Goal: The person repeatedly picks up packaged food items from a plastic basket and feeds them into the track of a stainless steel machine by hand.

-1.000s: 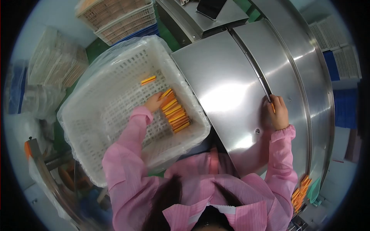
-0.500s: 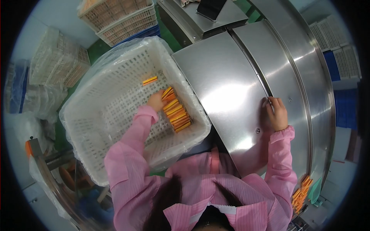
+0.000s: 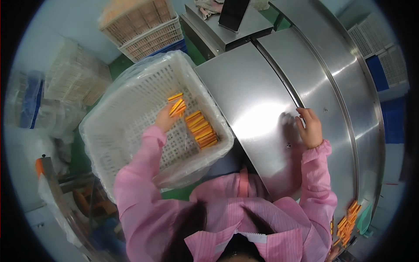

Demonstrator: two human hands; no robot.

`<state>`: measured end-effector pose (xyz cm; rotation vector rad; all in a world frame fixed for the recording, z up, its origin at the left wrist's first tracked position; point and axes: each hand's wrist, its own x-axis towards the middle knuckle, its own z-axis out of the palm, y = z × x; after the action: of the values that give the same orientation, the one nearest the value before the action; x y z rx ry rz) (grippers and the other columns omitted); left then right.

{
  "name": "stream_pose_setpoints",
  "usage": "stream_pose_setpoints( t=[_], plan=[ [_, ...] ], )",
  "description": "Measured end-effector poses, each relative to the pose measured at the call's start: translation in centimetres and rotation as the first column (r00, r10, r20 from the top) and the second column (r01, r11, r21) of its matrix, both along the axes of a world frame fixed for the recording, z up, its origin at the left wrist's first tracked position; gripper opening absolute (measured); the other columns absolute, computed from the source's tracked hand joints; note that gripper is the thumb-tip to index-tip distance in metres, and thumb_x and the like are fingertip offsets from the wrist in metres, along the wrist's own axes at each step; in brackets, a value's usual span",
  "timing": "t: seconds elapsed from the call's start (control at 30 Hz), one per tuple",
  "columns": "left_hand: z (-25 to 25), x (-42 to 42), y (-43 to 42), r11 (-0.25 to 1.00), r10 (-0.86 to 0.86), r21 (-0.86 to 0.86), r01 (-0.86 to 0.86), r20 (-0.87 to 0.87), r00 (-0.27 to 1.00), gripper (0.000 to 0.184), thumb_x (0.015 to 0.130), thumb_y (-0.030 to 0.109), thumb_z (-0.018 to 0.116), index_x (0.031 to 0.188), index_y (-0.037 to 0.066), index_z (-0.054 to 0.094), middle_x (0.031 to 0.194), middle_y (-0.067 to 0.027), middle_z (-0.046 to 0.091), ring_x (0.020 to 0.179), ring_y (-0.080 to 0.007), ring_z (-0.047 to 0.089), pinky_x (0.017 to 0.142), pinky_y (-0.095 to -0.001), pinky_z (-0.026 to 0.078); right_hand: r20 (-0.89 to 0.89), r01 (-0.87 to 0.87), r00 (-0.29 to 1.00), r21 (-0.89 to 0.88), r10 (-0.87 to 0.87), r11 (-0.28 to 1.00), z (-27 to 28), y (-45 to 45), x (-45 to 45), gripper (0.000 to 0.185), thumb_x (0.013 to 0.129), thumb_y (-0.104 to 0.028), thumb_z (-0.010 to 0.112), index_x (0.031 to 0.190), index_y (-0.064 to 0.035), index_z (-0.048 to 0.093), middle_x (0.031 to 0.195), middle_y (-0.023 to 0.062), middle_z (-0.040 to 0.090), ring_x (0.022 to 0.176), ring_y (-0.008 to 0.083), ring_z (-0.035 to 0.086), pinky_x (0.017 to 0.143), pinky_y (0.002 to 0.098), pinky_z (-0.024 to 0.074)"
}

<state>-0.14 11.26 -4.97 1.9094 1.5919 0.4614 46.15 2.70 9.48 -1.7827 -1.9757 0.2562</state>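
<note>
Inside the white plastic basket (image 3: 118, 131), my left hand (image 3: 165, 118) is closed around a few orange-and-yellow striped sticks (image 3: 177, 107). A separate striped piece (image 3: 175, 96) lies just beyond the held ones. To their right, a row of similar sticks (image 3: 201, 130) sits packed side by side against the basket wall. Clear plastic film lines the basket and hangs over its rim. My right hand (image 3: 310, 129) is over the steel table (image 3: 257, 105), by its long slot, with fingers bent but apart and nothing in them.
A dark phone or tablet (image 3: 234, 15) leans on a steel box at the back. Stacked crates (image 3: 146, 37) stand behind the basket, and wrapped crates (image 3: 76, 74) at the left. More orange sticks (image 3: 348, 225) lie at the lower right beside a green scoop-like object (image 3: 365, 218).
My left hand has lifted a few sticks off the far end of the row and moved slightly left with them. My right hand has barely moved. The view has shifted slightly.
</note>
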Motion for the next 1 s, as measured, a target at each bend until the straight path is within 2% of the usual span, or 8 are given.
stream_pose_setpoints(
  t=[0.1, 0.23, 0.4, 0.5, 0.67, 0.77, 0.87, 1.0],
  plan=[
    [9.3, 1.3, -1.8, 0.998, 0.043, 0.034, -0.046, 0.078, 0.996, 0.041, 0.072, 0.008, 0.06, 0.111, 0.002, 0.051, 0.102, -0.0204, 0.057, 0.093, -0.0392, 0.055, 0.08, -0.0395, 0.045, -0.096, -0.125, 0.987, 0.038, 0.128, 0.991, 2.7, -0.1, -2.7, 0.026, 0.075, -0.007, 0.06, 0.1, -0.002, 0.056, 0.09, 0.0166, 0.057, 0.083, 0.034, 0.057, 0.071, 0.0383, 0.0461],
    [20.0, 9.3, -4.2, 0.924, -0.351, 0.17, 0.342, 0.025, 0.936, 0.04, 0.07, 0.009, 0.063, 0.107, 0.003, 0.05, 0.096, -0.0189, 0.056, 0.087, -0.0387, 0.055, 0.076, -0.0408, 0.045, -0.04, -0.389, 0.91, 0.268, 0.414, 0.881, 5.8, -0.5, -8.8, 0.058, 0.065, -0.015, 0.071, 0.117, -0.0043, 0.048, 0.111, 0.0158, 0.05, 0.1, 0.0326, 0.051, 0.081, 0.0395, 0.0435],
    [19.3, 18.2, -4.4, 0.689, -0.681, 0.33, 0.646, -0.011, 0.732, 0.04, 0.068, 0.01, 0.065, 0.103, 0.004, 0.048, 0.089, -0.017, 0.054, 0.081, -0.0377, 0.054, 0.073, -0.0422, 0.045, 0.117, -0.482, 0.876, 0.221, 0.468, 0.848, 6.1, -0.1, -10.3, 0.076, 0.062, -0.017, 0.073, 0.128, -0.0063, 0.036, 0.11, 0.0168, 0.051, 0.094, 0.0303, 0.055, 0.073, 0.0391, 0.0464],
    [17.6, 20.6, -3.4, 0.685, -0.723, 0.186, 0.704, 0.053, 0.689, 0.039, 0.068, 0.011, 0.066, 0.101, 0.004, 0.047, 0.092, -0.018, 0.054, 0.081, -0.0364, 0.055, 0.073, -0.0397, 0.046, -0.144, -0.401, 0.911, -0.086, 0.387, 0.912, 3.6, -0.2, -8.0, 0.073, 0.064, -0.017, 0.07, 0.127, -0.0056, 0.035, 0.1, 0.0192, 0.057, 0.083, 0.0336, 0.059, 0.067, 0.0399, 0.0479],
    [17.6, 20.2, -2.6, 0.935, -0.291, -0.034, 0.352, 0.492, 0.82, 0.038, 0.074, 0.01, 0.065, 0.109, 0.003, 0.05, 0.096, -0.0087, 0.057, 0.079, -0.0176, 0.057, 0.069, -0.0282, 0.048, -0.263, -0.303, 0.929, -0.143, 0.259, 0.942, -0.3, 0.6, -2.6, 0.059, 0.068, -0.019, 0.068, 0.118, -0.0053, 0.042, 0.084, 0.0199, 0.061, 0.077, 0.0369, 0.06, 0.068, 0.0396, 0.0489],
    [16.0, 13.8, 1.3, 0.992, -0.093, 0.119, 0.041, 0.479, 0.873, 0.029, 0.08, 0.008, 0.058, 0.108, 0.002, 0.053, 0.092, -0.0057, 0.057, 0.077, -0.01, 0.054, 0.065, -0.0233, 0.046, -0.15, 0.026, 0.987, -0.211, -0.058, 0.977, 0.3, 1.5, 1.4, 0.041, 0.072, -0.019, 0.064, 0.106, -0.0032, 0.047, 0.089, 0.0206, 0.06, 0.079, 0.0365, 0.06, 0.069, 0.0426, 0.0475],
    [7.1, 4.8, 6.1, 0.936, 0.145, 0.284, -0.208, 0.227, 0.963, 0.017, 0.08, 0.012, 0.059, 0.094, 0.003, 0.059, 0.073, -0.0037, 0.058, 0.065, -0.0115, 0.056, 0.059, -0.0243, 0.046, 0.005, 0.177, 0.984, -0.136, -0.177, 0.975, -2.0, 2.2, 4.1, 0.035, 0.074, -0.019, 0.063, 0.101, -0.0035, 0.048, 0.091, 0.0199, 0.059, 0.082, 0.0362, 0.059, 0.069, 0.0423, 0.0471],
    [-6.5, -4.3, 8.1, 0.976, 0.193, -0.031, -0.215, -0.332, 0.923, 0.022, 0.076, 0.021, 0.063, 0.081, 0.0, 0.061, 0.065, -0.0116, 0.061, 0.055, -0.0189, 0.06, 0.055, -0.031, 0.047, 0.082, 0.275, 0.959, -0.066, -0.269, 0.959, -2.8, 2.1, 4.5, 0.037, 0.074, -0.018, 0.065, 0.104, -0.0041, 0.047, 0.092, 0.0194, 0.06, 0.08, 0.0382, 0.059, 0.069, 0.0418, 0.0471]
  ],
)
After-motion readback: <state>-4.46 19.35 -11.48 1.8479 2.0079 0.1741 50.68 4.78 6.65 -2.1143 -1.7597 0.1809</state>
